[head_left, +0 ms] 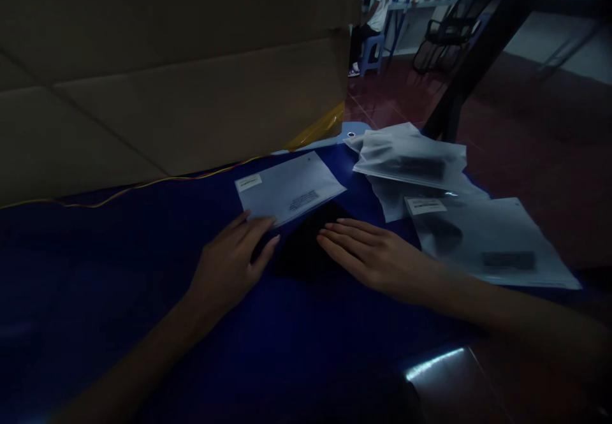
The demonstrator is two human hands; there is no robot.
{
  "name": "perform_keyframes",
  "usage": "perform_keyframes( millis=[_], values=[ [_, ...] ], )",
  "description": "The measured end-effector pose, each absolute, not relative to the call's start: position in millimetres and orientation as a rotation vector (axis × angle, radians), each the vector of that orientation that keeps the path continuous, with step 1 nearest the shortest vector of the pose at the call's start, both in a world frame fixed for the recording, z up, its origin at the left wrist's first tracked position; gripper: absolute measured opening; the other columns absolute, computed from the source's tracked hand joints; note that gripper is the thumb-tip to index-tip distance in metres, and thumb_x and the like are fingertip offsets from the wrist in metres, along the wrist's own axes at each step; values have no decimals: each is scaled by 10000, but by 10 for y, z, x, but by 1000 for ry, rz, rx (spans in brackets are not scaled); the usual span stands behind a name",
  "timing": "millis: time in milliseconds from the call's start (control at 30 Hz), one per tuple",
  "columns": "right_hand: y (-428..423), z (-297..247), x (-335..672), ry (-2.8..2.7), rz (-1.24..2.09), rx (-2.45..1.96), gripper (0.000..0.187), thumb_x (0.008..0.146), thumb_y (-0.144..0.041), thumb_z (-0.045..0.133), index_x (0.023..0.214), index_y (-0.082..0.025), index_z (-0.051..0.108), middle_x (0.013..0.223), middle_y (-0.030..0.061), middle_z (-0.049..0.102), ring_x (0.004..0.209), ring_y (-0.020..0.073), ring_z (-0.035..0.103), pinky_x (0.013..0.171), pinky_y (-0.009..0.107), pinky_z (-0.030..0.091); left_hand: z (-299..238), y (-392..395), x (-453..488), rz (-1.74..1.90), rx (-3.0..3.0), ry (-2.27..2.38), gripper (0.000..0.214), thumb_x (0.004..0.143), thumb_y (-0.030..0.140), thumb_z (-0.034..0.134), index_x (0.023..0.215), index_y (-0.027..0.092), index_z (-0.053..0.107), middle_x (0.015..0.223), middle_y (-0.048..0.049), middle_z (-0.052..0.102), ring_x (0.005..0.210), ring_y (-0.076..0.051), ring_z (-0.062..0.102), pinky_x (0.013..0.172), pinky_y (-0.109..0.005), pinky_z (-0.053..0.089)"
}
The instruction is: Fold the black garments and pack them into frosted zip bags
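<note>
A flat black item [306, 242], perhaps folded cloth, lies on the dark blue sheet [119, 271] between my hands. My left hand [229, 264] rests with spread fingers at its left side, fingertips just under a frosted plastic bag with a white label [289, 188]. My right hand [368, 255] lies flat, fingertips on or at the black item's right edge. Further right are a frosted bag holding something dark [408, 159] and a larger labelled bag [492, 242]. Neither hand holds anything.
A large cardboard box [167, 73] looms at the left, with a thin yellow-red wire [157, 183] along its base. A black post [478, 60] rises behind the bags. Beyond the red tile floor [392, 92], a person [377, 16] sits on a blue stool.
</note>
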State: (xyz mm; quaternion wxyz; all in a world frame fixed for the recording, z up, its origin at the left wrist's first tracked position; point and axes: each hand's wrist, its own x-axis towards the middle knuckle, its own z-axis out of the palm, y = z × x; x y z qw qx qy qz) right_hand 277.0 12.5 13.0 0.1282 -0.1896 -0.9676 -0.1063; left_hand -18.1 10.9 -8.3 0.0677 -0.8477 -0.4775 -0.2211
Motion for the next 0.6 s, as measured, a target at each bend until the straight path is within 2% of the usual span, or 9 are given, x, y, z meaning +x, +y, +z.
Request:
perform_keyframes(
  millis=[67,167,267,400,500,600],
  values=[
    [120,118,2768,-2782,-312,-528,466,941,18,562,1407,28,551,1371,238,663,1284,301,653,1115,455,545,-96,117,-191,-720,-2473,-1413,301,1071,377,515,1269,214,674,1167,-67,783,1136,-277,739,886,-403,649],
    [108,114,2765,-2763,-263,-507,434,964,-14,560,1398,9,566,1347,207,687,1272,291,662,1112,446,549,-111,135,-208,-716,-2490,-1385,270,1055,318,560,1273,211,677,1181,-65,782,995,-234,781,748,-317,651],
    [102,137,2761,-2778,-208,-526,440,977,-38,549,1416,-3,555,1373,199,673,1288,287,649,1104,433,556,-115,144,-231,-691,-2515,-1363,265,1064,286,538,1276,217,680,1171,-52,789,947,-220,793,722,-307,648],
    [99,171,2752,-2813,-194,-531,537,908,36,579,1441,24,519,1402,243,640,1309,293,635,1057,392,588,-121,139,-264,-634,-2499,-1341,269,1081,268,490,1263,248,687,1149,-29,797,911,-207,799,688,-292,646],
    [99,175,2745,-2834,-218,-526,569,885,43,616,1442,53,503,1402,262,633,1313,318,628,1057,418,590,-122,128,-275,-610,-2480,-1347,299,1072,209,467,1267,264,686,1100,-15,808,829,-192,801,594,-266,617],
    [109,168,2748,-2845,-258,-509,536,913,23,604,1441,27,514,1398,231,646,1307,306,632,1059,433,589,-106,111,-260,-600,-2463,-1341,319,1056,156,451,1262,239,680,1075,-26,810,753,-185,793,492,-254,563]
  ],
)
